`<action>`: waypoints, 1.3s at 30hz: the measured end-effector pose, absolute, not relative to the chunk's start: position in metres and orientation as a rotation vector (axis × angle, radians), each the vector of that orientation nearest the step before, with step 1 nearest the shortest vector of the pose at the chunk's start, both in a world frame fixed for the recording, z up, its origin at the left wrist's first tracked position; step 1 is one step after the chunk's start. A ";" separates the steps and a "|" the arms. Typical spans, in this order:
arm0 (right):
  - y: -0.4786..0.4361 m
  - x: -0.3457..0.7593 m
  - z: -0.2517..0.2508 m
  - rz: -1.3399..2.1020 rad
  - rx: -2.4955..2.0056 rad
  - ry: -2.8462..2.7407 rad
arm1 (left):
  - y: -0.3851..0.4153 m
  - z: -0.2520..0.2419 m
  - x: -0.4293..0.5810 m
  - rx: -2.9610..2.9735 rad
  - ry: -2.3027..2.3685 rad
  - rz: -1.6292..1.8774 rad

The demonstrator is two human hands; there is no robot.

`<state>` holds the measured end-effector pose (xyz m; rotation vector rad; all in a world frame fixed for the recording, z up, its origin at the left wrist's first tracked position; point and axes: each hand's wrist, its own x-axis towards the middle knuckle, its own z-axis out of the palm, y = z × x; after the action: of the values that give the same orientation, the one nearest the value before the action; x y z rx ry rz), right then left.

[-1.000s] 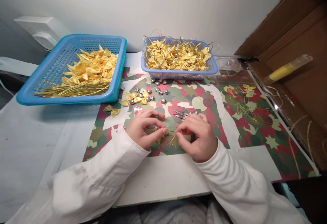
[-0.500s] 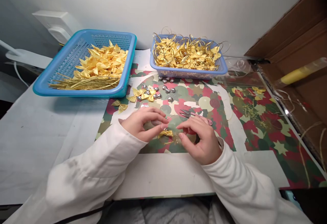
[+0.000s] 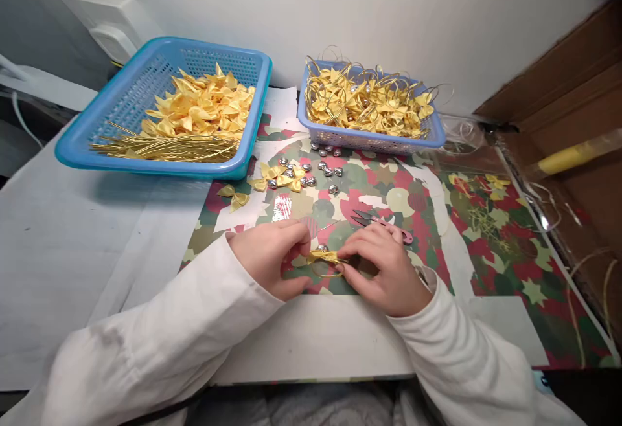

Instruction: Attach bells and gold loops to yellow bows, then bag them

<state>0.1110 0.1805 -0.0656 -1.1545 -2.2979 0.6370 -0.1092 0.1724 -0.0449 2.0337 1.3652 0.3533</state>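
My left hand [image 3: 272, 257] and my right hand [image 3: 383, 267] meet over a patterned paper mat [image 3: 451, 245], both pinching a small gold ribbon bow [image 3: 324, 256] with a thin gold cord loop under it. A silver bead [image 3: 322, 248] sits just above the bow. Small snips with a pink handle [image 3: 381, 221] lie right behind my right hand. More loose gold bows [image 3: 279, 177] and silver beads [image 3: 326, 168] lie farther back on the mat.
A large blue basket [image 3: 87, 144] at the back left holds gold bows and straight gold cords. A smaller blue basket [image 3: 369, 141] at the back centre holds bows with cord loops. A cardboard box [image 3: 573, 128] stands on the right. A white wall box [image 3: 114, 21] is behind.
My hands have drawn closer together and both now pinch the bow, which lay between them half a second ago. The view has shifted so everything sits slightly further right.
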 end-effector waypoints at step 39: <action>0.178 0.102 -0.062 0.431 -1.019 -2.226 | 0.188 -0.057 -0.097 2.209 1.148 0.683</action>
<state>0.1020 0.1784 -0.0622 -1.0193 -2.2260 0.4309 -0.0969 0.1876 -0.0568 2.2088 1.1478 0.6835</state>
